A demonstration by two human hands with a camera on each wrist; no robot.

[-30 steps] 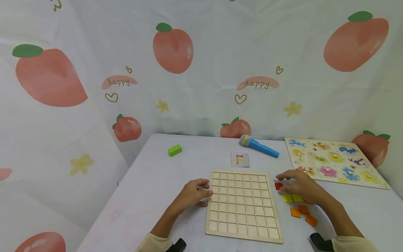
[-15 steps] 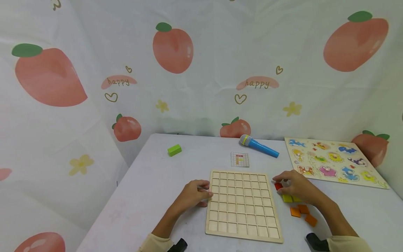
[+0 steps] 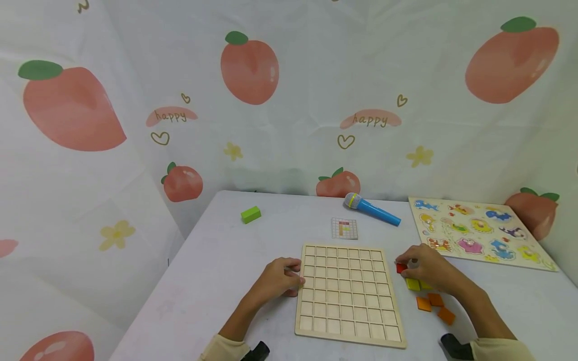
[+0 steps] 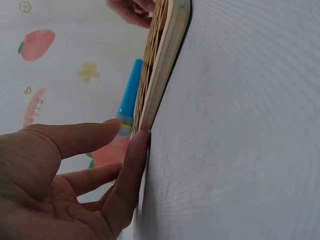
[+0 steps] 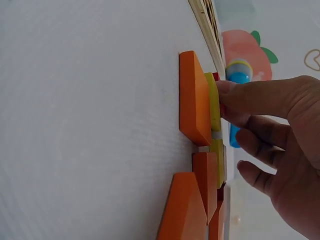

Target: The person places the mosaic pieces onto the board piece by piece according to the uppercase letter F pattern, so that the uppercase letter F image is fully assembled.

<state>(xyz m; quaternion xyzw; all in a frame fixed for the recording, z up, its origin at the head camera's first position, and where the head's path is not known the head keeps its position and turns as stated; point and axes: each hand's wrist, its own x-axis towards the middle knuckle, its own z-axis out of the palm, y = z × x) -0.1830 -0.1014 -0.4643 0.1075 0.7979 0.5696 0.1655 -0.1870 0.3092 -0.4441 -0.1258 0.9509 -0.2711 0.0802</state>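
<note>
A pale wooden grid board (image 3: 349,296) lies before me on the table. My left hand (image 3: 275,278) rests at its left edge, fingers fairly straight, with one fingertip against the board's side in the left wrist view. Right of the board, my right hand (image 3: 426,268) pinches a red square tile (image 3: 401,268) between thumb and fingers, low over the table. Just below that tile sit yellow tiles (image 3: 413,284), partly covered by the hand. Closer to me lie several orange tiles (image 3: 423,304). In the right wrist view, the thumb hides most of the red tile.
A small printed grid card (image 3: 344,228) lies behind the board. Beyond it is a blue toy microphone (image 3: 375,210). An animal puzzle board (image 3: 483,233) occupies the back right, and a green block (image 3: 250,215) stands at the back left. A patterned cloth (image 3: 289,100) hangs behind the table.
My right hand has moved slightly left and its fingers have closed on the red tile, which has since shifted a little right. The left hand stays at the board's edge.
</note>
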